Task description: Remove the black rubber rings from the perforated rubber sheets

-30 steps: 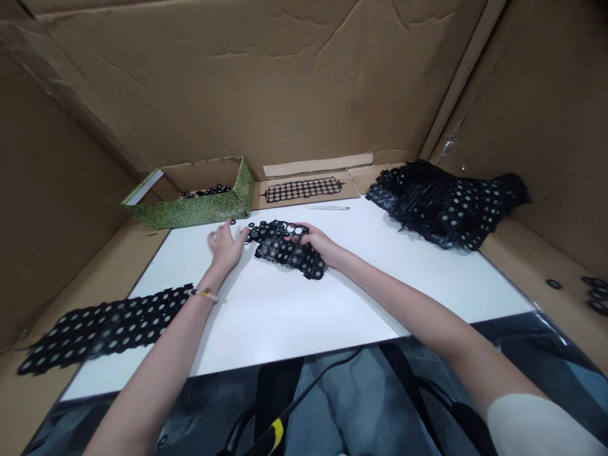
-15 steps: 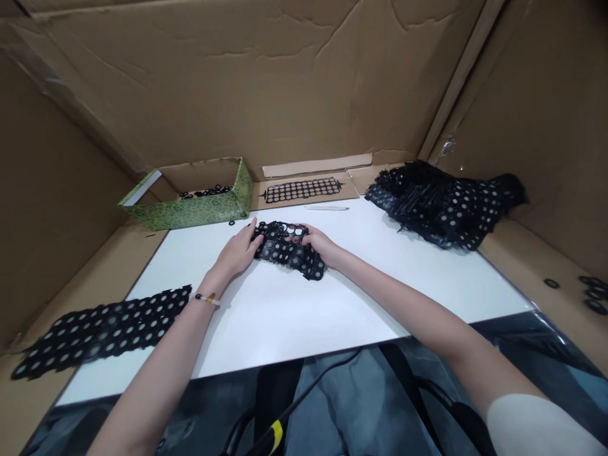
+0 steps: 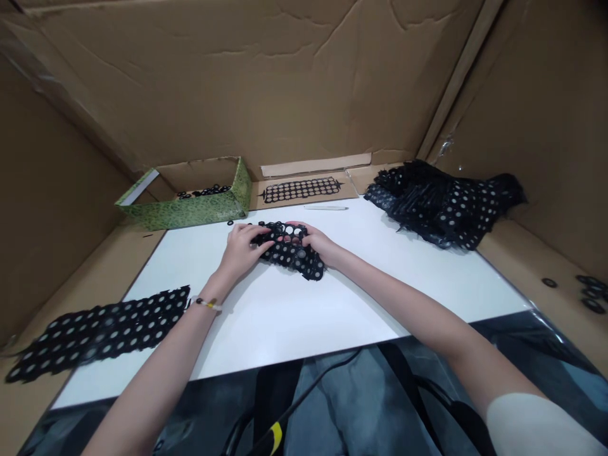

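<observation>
A black rubber sheet with rows of round holes (image 3: pixel 289 253) is bent up over the middle of the white board. My right hand (image 3: pixel 319 244) grips its right end, the thumb on top and the other fingers partly hidden behind the sheet. At the left end, my left hand (image 3: pixel 244 249) has its thumb and fingertips closed on the sheet's edge. Several of the holes near the top are open, and skin shows through some. Black rings lie around the sheet's upper left edge, too small to make out well.
A green box (image 3: pixel 190 211) holding black rings stands at back left. Beside it, a holed black strip (image 3: pixel 301 189) lies on cardboard, with a white pen-like tool (image 3: pixel 325 208) in front. A black sheet pile (image 3: pixel 441 202) is at right, another holed sheet (image 3: pixel 102 332) at left. Cardboard walls (image 3: pixel 266 82) surround the board.
My left hand has turned, its fingers curling over the sheet's left end where they pointed up and away before. My right hand has kept its hold in the same place.
</observation>
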### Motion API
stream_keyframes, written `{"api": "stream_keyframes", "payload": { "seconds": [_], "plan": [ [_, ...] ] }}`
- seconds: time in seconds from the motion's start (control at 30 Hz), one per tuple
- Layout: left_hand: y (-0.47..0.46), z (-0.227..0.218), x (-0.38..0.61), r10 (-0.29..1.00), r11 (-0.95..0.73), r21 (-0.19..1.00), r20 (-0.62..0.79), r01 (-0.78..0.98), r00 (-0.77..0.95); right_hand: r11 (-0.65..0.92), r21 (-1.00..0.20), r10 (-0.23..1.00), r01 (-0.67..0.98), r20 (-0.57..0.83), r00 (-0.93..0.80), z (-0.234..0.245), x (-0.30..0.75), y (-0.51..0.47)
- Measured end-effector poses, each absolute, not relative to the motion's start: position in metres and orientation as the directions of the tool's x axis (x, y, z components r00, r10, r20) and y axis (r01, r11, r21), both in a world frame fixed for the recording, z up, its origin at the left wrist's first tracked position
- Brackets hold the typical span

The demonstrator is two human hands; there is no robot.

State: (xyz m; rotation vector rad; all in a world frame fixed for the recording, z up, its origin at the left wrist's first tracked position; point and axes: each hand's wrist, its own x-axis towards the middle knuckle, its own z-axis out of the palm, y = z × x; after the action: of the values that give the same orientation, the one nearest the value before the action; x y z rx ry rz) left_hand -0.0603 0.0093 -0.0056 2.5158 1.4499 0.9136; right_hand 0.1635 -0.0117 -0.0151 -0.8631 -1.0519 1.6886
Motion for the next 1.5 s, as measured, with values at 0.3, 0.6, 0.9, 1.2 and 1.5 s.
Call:
{"api": "stream_keyframes", "payload": {
  "seconds": [0.3, 0.6, 0.9, 1.2, 1.5],
  "plan": [
    [-0.001, -0.013, -0.044, 0.759, -0.64, 0.386, 0.453, 0.665, 0.468, -0.252, -0.869, 0.917, -0.426, -0.074, -0.392, -0.017, 0.166, -0.008],
    [-0.012, -0.009, -0.036, 0.731, -0.679, 0.412, 0.45, 0.608, 0.512, -0.229, -0.892, 0.935, -0.39, -0.091, -0.342, -0.012, 0.16, -0.016],
    [-0.013, -0.006, -0.036, 0.743, -0.662, 0.399, 0.462, 0.635, 0.484, -0.151, -0.983, 0.974, -0.104, -0.129, -0.187, -0.022, 0.165, -0.012],
    [0.001, -0.016, -0.037, 0.88, -0.428, 0.64, 0.456, 0.638, 0.133, -0.067, -0.992, 0.963, -0.103, -0.037, -0.268, -0.022, 0.159, -0.012],
    [0.034, -0.019, -0.093, 0.881, -0.17, 0.491, 0.465, 0.854, -0.092, -0.135, -0.988, 0.962, -0.072, -0.114, -0.247, -0.014, 0.161, -0.017]
  ]
}}
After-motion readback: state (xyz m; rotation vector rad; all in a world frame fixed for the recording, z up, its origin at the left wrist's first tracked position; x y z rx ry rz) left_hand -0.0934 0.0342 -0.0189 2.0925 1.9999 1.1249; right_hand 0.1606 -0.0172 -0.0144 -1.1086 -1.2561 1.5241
